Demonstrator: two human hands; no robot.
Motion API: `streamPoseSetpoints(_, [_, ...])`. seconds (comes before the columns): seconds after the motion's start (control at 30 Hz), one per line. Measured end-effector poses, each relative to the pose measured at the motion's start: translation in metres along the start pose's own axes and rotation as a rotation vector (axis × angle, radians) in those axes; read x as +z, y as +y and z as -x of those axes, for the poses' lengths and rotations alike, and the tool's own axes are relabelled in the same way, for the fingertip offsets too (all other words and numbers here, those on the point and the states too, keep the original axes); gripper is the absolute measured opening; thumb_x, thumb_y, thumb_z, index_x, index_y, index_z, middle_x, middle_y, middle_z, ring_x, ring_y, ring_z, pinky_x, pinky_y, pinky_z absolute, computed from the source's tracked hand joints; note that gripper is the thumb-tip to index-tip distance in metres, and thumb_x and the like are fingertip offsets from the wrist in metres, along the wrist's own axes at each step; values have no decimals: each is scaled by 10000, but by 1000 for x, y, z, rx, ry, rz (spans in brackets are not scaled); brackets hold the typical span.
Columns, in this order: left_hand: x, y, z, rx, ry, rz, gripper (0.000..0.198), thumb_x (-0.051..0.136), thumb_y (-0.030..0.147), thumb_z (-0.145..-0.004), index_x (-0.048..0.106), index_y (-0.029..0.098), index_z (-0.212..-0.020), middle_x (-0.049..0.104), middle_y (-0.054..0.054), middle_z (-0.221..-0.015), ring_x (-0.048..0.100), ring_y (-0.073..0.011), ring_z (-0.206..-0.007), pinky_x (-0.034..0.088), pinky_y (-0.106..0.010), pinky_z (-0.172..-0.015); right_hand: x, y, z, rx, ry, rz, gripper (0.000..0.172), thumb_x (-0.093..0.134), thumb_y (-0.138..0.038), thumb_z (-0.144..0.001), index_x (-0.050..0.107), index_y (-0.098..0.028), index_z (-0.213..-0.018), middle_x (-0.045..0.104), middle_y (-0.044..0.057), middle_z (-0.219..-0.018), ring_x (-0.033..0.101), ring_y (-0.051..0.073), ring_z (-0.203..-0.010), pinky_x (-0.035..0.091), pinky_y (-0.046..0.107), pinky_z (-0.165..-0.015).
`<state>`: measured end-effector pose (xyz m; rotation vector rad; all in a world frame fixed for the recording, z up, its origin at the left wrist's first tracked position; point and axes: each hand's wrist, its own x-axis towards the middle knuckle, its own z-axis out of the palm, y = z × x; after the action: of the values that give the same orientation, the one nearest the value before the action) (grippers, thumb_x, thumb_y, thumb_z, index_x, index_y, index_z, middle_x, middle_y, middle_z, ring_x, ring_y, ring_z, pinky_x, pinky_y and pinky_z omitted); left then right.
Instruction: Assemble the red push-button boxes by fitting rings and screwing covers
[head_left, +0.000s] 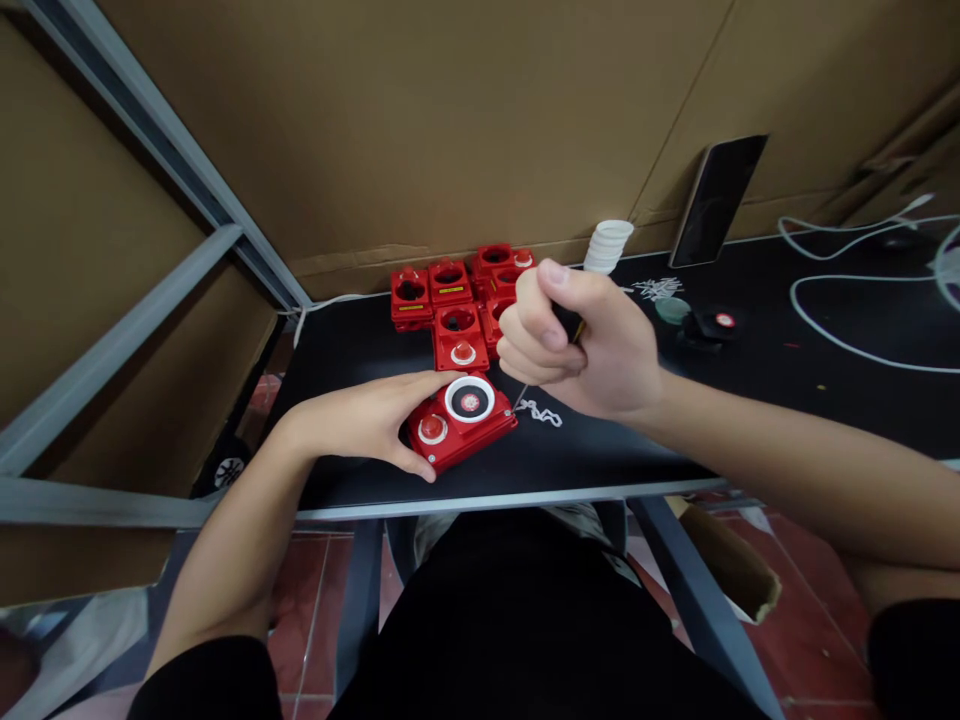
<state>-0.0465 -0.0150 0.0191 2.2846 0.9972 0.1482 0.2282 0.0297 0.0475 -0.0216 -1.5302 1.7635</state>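
Observation:
A red alarm box (480, 432) with a white ring, a black round centre and a small red dome lies near the table's front edge. My left hand (379, 420) grips it from the left, thumb along the near side and fingers over the far side. Above its right end, my right hand (577, 335) is wrapped round the dark handle of a screwdriver (520, 396). The thin shaft points down at the screw in the box's right corner. A few white zigzag plastic pieces (541, 413) lie just right of the box.
Several more red housings (459, 335) are grouped behind the box. Farther right are a stack of white rings (609, 245), a pile of small white pieces (658, 288), a greenish round lid (672, 310), a black part (705, 328), a leaning phone (716, 200) and a white cable (825, 280).

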Motion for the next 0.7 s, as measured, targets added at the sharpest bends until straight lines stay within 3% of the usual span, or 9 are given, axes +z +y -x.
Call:
streamPoseSetpoints(0.3, [-1, 3, 0, -6, -8, 19, 1161, 1049, 507, -850, 425, 257, -1797, 535, -153, -1821, 567, -365, -1651, 419, -471, -1389, 1, 9, 1, -33, -8, -49, 671, 725, -616, -1109, 477, -204, -641, 314, -104, -499, 185, 39, -407, 228, 195, -420])
streamPoseSetpoints(0.7, [-1, 1, -1, 3, 8, 8, 1148, 1032, 547, -856, 429, 267, -1793, 557, -159, -1803, 595, -379, -1626, 444, -499, -1372, -4, 0, -2, -26, -25, -8, 703, 742, -723, -1057, 476, -221, -643, 293, -108, -477, 195, 46, -388, 240, 209, -396])
